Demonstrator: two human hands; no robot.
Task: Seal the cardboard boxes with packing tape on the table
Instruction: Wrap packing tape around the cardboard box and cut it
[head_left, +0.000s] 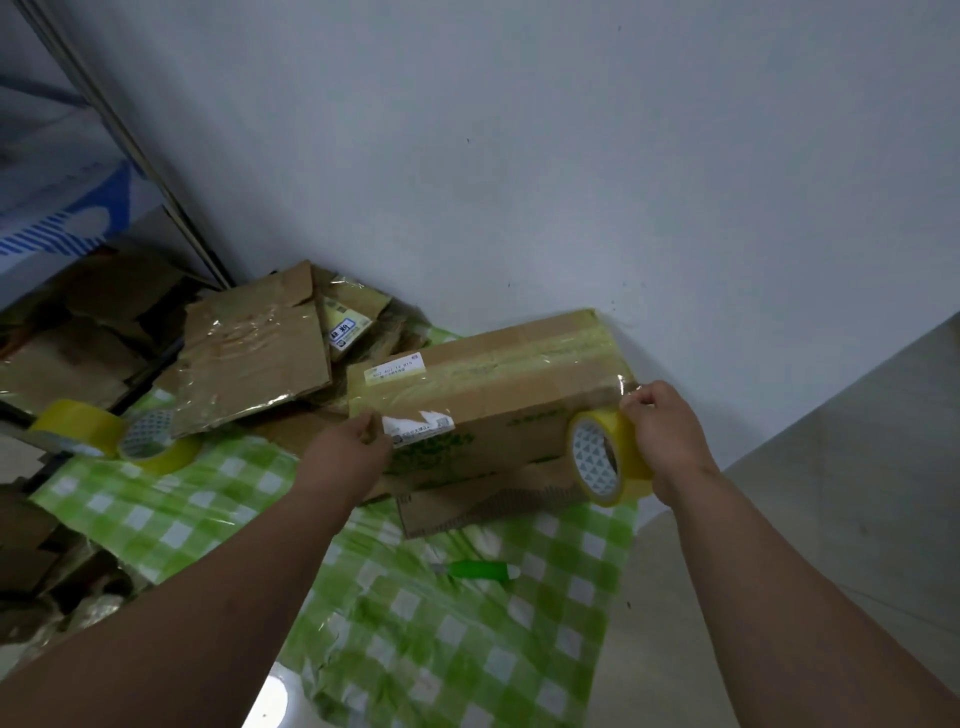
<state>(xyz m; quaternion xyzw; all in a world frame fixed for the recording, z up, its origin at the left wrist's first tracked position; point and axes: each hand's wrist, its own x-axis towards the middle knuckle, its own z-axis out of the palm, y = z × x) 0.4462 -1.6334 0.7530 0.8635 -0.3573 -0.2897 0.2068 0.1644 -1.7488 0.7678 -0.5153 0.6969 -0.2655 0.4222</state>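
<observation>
A closed cardboard box (498, 384) with green print and yellowish tape along its top lies on the table covered in a green checked cloth (426, 639). My left hand (345, 452) holds the box's near left edge by a white label. My right hand (667, 431) grips a roll of yellow packing tape (608, 457) at the box's near right corner. A clear strip of tape runs from the roll up onto the box by my fingers.
Two more yellow tape rolls (150, 441) lie at the left of the cloth. Flattened taped cardboard (254, 358) is piled behind the box, with more on the left. A green-handled cutter (478, 570) lies near me. A flat cardboard piece (488, 504) sits under the box. A white wall stands behind.
</observation>
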